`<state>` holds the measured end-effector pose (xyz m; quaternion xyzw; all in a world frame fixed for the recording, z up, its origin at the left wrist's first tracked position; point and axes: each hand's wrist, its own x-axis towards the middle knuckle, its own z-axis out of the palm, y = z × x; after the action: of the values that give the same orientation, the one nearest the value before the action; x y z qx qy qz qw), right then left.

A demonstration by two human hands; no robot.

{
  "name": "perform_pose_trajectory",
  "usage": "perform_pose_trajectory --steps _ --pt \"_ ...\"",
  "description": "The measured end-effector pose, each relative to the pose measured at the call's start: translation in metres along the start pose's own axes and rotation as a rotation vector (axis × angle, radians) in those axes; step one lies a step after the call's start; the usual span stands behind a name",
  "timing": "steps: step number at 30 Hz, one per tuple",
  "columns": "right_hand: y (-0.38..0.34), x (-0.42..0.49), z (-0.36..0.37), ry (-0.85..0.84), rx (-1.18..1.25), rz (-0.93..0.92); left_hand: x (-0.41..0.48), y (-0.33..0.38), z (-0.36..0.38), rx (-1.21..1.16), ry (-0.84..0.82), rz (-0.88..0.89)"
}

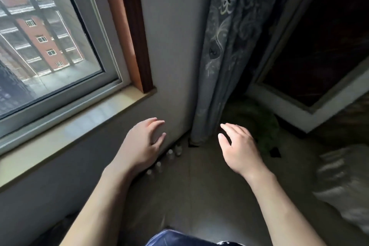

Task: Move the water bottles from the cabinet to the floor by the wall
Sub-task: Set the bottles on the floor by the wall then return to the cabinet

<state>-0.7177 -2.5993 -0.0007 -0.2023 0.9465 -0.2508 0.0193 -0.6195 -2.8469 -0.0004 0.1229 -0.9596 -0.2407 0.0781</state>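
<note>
Looking down at the lower middle of the frame, four small water bottles (170, 154) with pale round caps, kinda blurry, sit in a row on the smooth tiled floor (199, 185), right against the plain white wall (175, 66). The left hand (143, 142) and right hand (237, 150) hover above, fingers loosely spread, holding nothing. One patterned grey curtain (225, 56) hangs in soft folds beside them.

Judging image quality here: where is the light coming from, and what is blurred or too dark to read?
Head view: daylight comes through the window, leaving the floor corner dim; the water bottles by the wall are small and soft; the pale bundle at right is smeared; the upper right is nearly black; the left hand and right hand read clearly.
</note>
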Motion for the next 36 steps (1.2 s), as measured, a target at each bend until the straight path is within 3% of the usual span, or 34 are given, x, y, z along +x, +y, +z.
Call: perform_pose_trajectory --steps 10,20,36 --pt "0.115 -0.055 -0.071 0.069 0.003 0.059 -0.011 0.139 0.062 0.158 0.0 0.191" --pt "0.251 -0.106 -0.153 0.118 -0.115 0.144 -0.013 0.281 0.15 0.176 -0.116 0.293" --pt "0.419 -0.1 -0.223 0.196 -0.229 0.362 0.095 0.436 0.268 0.098 -0.292 0.449"
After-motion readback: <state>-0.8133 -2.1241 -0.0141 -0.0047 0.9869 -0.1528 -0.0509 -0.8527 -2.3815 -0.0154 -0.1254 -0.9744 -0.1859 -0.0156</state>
